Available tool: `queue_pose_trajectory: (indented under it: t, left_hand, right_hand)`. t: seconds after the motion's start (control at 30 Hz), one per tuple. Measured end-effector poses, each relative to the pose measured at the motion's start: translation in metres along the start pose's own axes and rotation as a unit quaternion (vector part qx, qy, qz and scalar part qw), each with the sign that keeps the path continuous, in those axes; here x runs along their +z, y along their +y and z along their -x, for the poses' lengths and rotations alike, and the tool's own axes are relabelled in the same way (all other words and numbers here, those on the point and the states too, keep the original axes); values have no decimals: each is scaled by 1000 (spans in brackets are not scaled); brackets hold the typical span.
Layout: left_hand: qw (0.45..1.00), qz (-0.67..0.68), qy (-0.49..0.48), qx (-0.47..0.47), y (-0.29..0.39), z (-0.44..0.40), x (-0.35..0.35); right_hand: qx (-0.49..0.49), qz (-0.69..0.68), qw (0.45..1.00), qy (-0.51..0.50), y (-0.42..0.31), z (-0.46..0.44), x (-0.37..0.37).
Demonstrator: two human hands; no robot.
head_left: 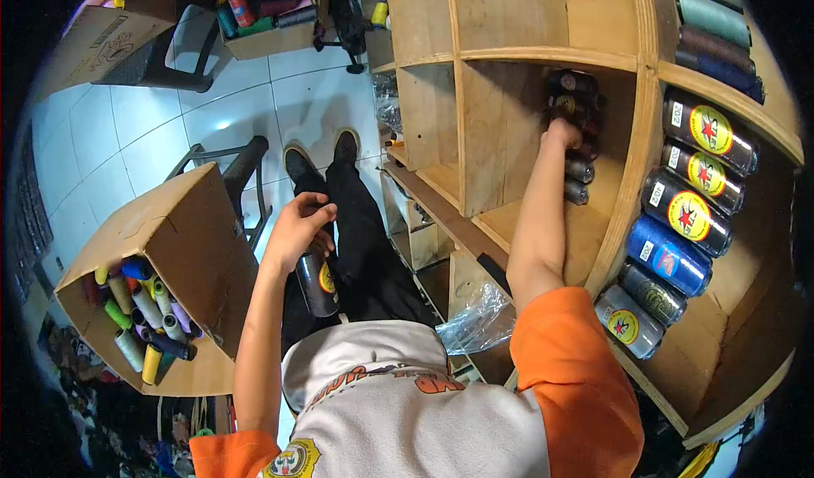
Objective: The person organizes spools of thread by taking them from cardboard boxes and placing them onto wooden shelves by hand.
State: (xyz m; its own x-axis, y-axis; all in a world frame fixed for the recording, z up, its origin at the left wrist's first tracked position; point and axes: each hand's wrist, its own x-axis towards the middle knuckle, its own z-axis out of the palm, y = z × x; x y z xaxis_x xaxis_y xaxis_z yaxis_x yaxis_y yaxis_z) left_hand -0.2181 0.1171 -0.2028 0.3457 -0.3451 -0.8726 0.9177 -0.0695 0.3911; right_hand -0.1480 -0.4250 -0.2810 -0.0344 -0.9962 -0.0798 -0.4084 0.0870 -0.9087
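My left hand [303,229] is closed round the upper end of a black thread spool [317,285] with a yellow label, held over my lap. My right hand [563,132] reaches into a wooden shelf compartment, against a stack of dark spools [579,169] lying on their sides. Its fingers are mostly hidden among the spools, and what they hold cannot be made out. In the neighbouring compartment on the right lie several spools, among them a blue one [670,254] and black ones [688,222] with yellow labels.
A cardboard box [182,249] of coloured spools stands at the left, beside a black stool [246,173]. Another box [267,44] of spools is at the top. Clear plastic wrap [476,321] hangs by the lower shelf. Wooden dividers [640,139] flank my right arm.
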Motion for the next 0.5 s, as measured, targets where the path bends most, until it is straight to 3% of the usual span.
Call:
queue_pose_trajectory:
  t: [0.13, 0.3, 0.4, 0.43, 0.5]
  left_hand:
    - [1000, 10, -11, 14, -5, -4, 1]
    - [999, 36, -3, 25, 8, 0, 4]
    - [997, 48, -11, 59, 33, 1, 11]
    - [996, 56, -14, 70, 43, 0, 16]
    - [990, 65, -9, 126, 63, 0, 29]
  right_hand:
    - [-3, 80, 995, 63, 1, 4, 8]
    - [38, 41, 998, -14, -3, 11, 0]
    - [52, -42, 976, -209, -9, 55, -20]
    - [64, -49, 949, -306, -17, 87, -29]
    - [114, -25, 841, -529, -40, 168, -52]
